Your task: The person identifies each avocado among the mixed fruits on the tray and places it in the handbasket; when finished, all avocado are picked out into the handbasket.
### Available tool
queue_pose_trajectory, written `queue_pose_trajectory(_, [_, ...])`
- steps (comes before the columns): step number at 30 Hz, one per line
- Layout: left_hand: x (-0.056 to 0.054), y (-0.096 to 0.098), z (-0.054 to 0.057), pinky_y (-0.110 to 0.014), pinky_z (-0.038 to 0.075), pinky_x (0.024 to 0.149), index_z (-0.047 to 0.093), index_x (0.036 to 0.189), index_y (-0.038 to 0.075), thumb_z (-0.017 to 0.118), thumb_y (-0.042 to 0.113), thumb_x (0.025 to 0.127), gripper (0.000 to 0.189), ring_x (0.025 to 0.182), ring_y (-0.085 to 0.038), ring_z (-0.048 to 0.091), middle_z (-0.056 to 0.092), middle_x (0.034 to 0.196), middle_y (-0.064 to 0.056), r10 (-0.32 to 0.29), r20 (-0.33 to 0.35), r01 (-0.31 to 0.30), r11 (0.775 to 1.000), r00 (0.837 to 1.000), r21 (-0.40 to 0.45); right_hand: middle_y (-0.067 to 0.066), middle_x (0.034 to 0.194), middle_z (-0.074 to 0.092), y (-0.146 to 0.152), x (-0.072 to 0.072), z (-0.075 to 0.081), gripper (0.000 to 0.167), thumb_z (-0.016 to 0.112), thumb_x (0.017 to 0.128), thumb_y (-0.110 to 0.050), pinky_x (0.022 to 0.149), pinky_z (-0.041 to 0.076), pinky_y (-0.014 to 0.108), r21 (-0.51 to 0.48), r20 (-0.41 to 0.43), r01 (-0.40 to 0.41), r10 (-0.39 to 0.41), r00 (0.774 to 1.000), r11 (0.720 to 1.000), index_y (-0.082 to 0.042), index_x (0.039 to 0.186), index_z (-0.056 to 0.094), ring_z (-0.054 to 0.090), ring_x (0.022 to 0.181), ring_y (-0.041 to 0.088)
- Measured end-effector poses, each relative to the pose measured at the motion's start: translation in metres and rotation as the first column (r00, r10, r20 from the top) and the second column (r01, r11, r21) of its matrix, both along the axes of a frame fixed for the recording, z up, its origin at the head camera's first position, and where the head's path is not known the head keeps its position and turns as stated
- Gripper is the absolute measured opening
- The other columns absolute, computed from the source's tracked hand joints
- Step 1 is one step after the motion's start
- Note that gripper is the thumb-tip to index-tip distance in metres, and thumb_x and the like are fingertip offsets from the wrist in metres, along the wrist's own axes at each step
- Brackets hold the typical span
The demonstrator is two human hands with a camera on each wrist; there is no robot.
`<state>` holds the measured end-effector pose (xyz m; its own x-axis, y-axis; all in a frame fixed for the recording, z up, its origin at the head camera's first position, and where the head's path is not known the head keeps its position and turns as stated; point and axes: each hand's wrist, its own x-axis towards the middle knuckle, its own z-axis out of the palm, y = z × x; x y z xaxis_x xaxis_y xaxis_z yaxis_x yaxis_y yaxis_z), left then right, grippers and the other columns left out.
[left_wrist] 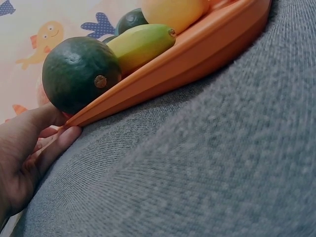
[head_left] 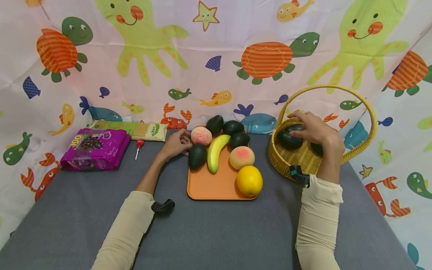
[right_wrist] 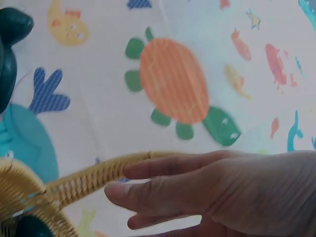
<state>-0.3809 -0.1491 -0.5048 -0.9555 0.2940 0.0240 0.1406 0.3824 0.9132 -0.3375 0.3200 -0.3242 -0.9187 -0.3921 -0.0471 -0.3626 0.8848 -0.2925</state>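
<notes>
Left fingers (left_wrist: 58,144) pinch our tray (head_left: 212,187) at ten o'clock, so we should go gently; right fingers (right_wrist: 168,167) spread above the basket (head_left: 281,164).

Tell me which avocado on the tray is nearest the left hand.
The avocado at the left edge of the tray, left of the banana; the other three avocados sit farther back.
</notes>
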Motion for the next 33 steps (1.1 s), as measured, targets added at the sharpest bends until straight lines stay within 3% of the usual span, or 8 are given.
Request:
queue_pose_trajectory(9, [-0.001, -0.002, 0.003, -0.029, 0.065, 0.062, 0.053, 0.138, -0.002, 0.070, 0.010, 0.096, 0.047, 0.080, -0.009, 0.065, 0.066, 0.108, -0.019, -0.001, 0.023, 0.001, 1.000, 1.000, 0.010, 0.027, 0.141, 0.053, -0.044, 0.028, 0.028, 0.059, 0.073, 0.098, -0.013, 0.101, 0.056, 0.061, -0.122, -0.108, -0.101, 0.088, 0.990, 0.987, -0.006, 0.152, 0.050, 0.061, 0.120, 0.044])
queue_pose_trajectory(13, [0.000, -0.002, 0.002, -0.027, 0.064, 0.062, 0.055, 0.135, -0.001, 0.070, 0.010, 0.096, 0.043, 0.080, -0.010, 0.066, 0.065, 0.105, -0.018, -0.005, 0.011, 0.005, 1.000, 1.000, 0.000, 0.024, 0.137, 0.055, -0.067, 0.039, 0.031, 0.058, 0.073, 0.097, -0.009, 0.094, 0.060, 0.059, -0.169, -0.193, -0.200, 0.166, 0.967, 0.965, -0.007, 0.150, 0.051, 0.063, 0.118, 0.042])
queue_pose_trajectory(16, [0.000, -0.002, 0.000, -0.027, 0.064, 0.062, 0.055, 0.133, 0.000, 0.070, 0.011, 0.096, 0.041, 0.081, -0.010, 0.066, 0.065, 0.104, -0.017, -0.008, 0.005, 0.008, 1.000, 1.000, -0.001, 0.022, 0.146, 0.051, -0.087, 0.045, 0.031, 0.057, 0.071, 0.098, -0.008, 0.095, 0.062, 0.057, -0.197, -0.216, -0.261, 0.218, 0.952, 0.945, -0.008, 0.151, 0.050, 0.062, 0.125, 0.042])
queue_pose_trajectory(20, [0.001, -0.002, 0.000, -0.028, 0.064, 0.063, 0.056, 0.132, 0.000, 0.070, 0.012, 0.096, 0.041, 0.081, -0.010, 0.066, 0.066, 0.103, -0.016, -0.004, -0.001, 0.004, 1.000, 1.000, 0.006, 0.020, 0.152, 0.045, -0.115, 0.050, 0.027, 0.057, 0.070, 0.100, -0.010, 0.097, 0.063, 0.052, -0.228, -0.220, -0.312, 0.263, 0.939, 0.922, -0.009, 0.153, 0.050, 0.061, 0.128, 0.037])
queue_pose_trajectory(25, [-0.001, -0.001, 0.001, -0.027, 0.064, 0.064, 0.055, 0.134, 0.000, 0.070, 0.012, 0.096, 0.042, 0.083, -0.010, 0.066, 0.066, 0.105, -0.018, -0.010, -0.009, 0.010, 1.000, 1.000, -0.003, 0.022, 0.146, 0.048, -0.149, 0.052, 0.019, 0.055, 0.071, 0.100, -0.012, 0.094, 0.064, 0.047, -0.208, -0.254, -0.393, 0.339, 0.906, 0.896, -0.008, 0.151, 0.052, 0.066, 0.111, 0.033])
queue_pose_trajectory(33, [-0.001, 0.000, 0.000, -0.029, 0.065, 0.063, 0.056, 0.133, 0.001, 0.069, 0.010, 0.096, 0.041, 0.081, -0.012, 0.067, 0.066, 0.103, -0.017, -0.006, -0.003, 0.006, 1.000, 1.000, -0.004, 0.018, 0.141, 0.053, -0.195, 0.050, -0.011, 0.052, 0.070, 0.101, -0.016, 0.095, 0.061, 0.039, -0.147, -0.198, -0.489, 0.458, 0.866, 0.860, -0.007, 0.149, 0.053, 0.063, 0.107, 0.026])
